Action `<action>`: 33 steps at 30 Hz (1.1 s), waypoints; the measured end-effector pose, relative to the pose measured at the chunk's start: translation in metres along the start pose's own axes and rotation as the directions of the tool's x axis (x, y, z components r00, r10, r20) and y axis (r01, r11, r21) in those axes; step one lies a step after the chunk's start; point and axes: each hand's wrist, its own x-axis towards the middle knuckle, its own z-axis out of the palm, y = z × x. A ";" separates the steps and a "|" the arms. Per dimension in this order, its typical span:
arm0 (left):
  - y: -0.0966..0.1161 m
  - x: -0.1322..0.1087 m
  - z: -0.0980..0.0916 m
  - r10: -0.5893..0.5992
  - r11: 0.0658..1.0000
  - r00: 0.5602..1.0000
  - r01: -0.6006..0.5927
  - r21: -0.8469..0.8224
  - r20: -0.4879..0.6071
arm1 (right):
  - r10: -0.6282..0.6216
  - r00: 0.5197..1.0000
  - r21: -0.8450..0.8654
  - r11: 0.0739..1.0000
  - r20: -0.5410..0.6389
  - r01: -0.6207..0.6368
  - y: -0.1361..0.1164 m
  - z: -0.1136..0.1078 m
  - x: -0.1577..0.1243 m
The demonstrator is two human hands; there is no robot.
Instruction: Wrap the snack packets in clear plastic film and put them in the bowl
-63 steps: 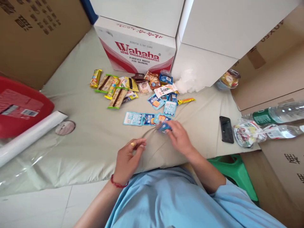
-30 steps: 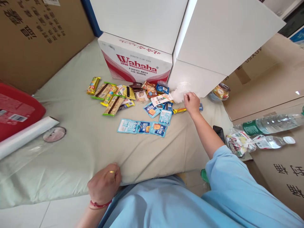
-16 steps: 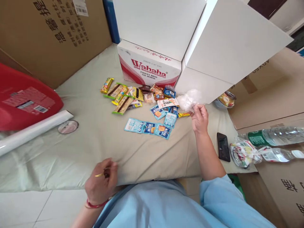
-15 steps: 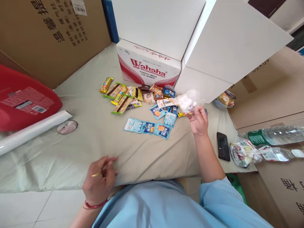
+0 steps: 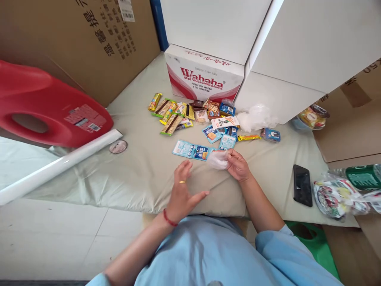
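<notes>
My right hand (image 5: 238, 166) pinches a thin clear plastic bag (image 5: 218, 159), crumpled and held over the right end of a strip of blue snack packets (image 5: 190, 150). My left hand (image 5: 186, 190) hovers left of the bag, thumb and fingers spread, holding nothing. Behind them lies a loose group of small wrapped snacks: yellow-green bars (image 5: 172, 124), a brown packet (image 5: 213, 109) and a white-and-orange packet (image 5: 224, 122). More crumpled clear plastic (image 5: 257, 118) rests at the right of the group, near a yellow stick packet (image 5: 249, 137) and a blue packet (image 5: 270, 135).
A Wahaha carton (image 5: 205, 75) and white boxes (image 5: 285, 43) stand at the back. On the left are a red jug (image 5: 53, 107), a white roll (image 5: 65, 163) and a round disc (image 5: 118, 146). A phone (image 5: 303, 185) and a tied bag (image 5: 336, 196) lie right.
My right hand has come from the crumpled plastic toward the middle with a clear bag. My left hand has risen inward and spread its fingers. The view has shifted left.
</notes>
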 end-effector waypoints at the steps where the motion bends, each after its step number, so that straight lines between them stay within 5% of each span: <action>1: 0.002 0.004 0.012 0.056 0.997 0.998 -0.056 0.050 0.006 | 0.015 1.000 -0.016 1.000 0.023 -0.014 0.001 0.003 -0.002; 5: -0.004 0.032 0.042 0.105 0.993 0.994 -0.105 0.048 0.006 | 0.034 0.993 -0.077 0.997 0.114 -0.025 0.004 0.011 -0.008; 7: -0.013 0.049 0.041 -0.074 0.987 0.997 0.072 -0.146 -0.010 | 0.013 0.996 -0.061 0.998 0.092 -0.007 0.004 0.011 -0.007; 10: -0.025 0.068 0.032 -0.377 0.777 0.924 0.353 -0.520 0.065 | 0.003 1.000 0.003 1.000 -0.013 -0.003 0.000 0.005 -0.003; 12: -0.029 0.074 0.026 -0.441 0.669 0.888 0.421 -0.612 0.129 | 0.020 0.997 0.025 1.000 -0.071 -0.018 -0.001 0.001 0.000; 16: -0.031 0.072 0.024 -0.464 0.629 0.873 0.442 -0.640 0.147 | 0.048 0.990 -0.086 0.994 -0.130 -0.060 0.005 -0.004 0.002; 18: -0.032 0.069 0.026 -0.480 0.612 0.867 0.439 -0.657 0.133 | -0.083 0.975 -0.260 0.965 -0.206 0.027 0.007 -0.002 -0.001; 20: -0.034 0.067 0.028 -0.487 0.604 0.865 0.435 -0.668 0.123 | -0.349 0.908 -0.497 0.845 -0.231 0.199 0.005 0.000 -0.007; 23: -0.037 0.065 0.030 -0.474 0.608 0.870 0.432 -0.666 0.132 | -0.608 0.793 -0.771 0.484 0.044 0.414 -0.003 0.007 -0.017; 27: -0.041 0.062 0.030 -0.447 0.627 0.880 0.435 -0.646 0.158 | -0.472 0.764 -0.830 0.111 0.440 0.547 -0.002 0.015 -0.018; 30: -0.041 0.062 0.031 -0.435 0.623 0.883 0.436 -0.650 0.176 | -0.397 0.790 -0.830 0.110 0.468 0.547 0.006 0.017 -0.013; 33: -0.038 0.063 0.032 -0.385 0.597 0.896 0.425 -0.681 0.222 | -0.341 0.854 -0.813 0.304 0.393 0.496 0.009 0.016 -0.013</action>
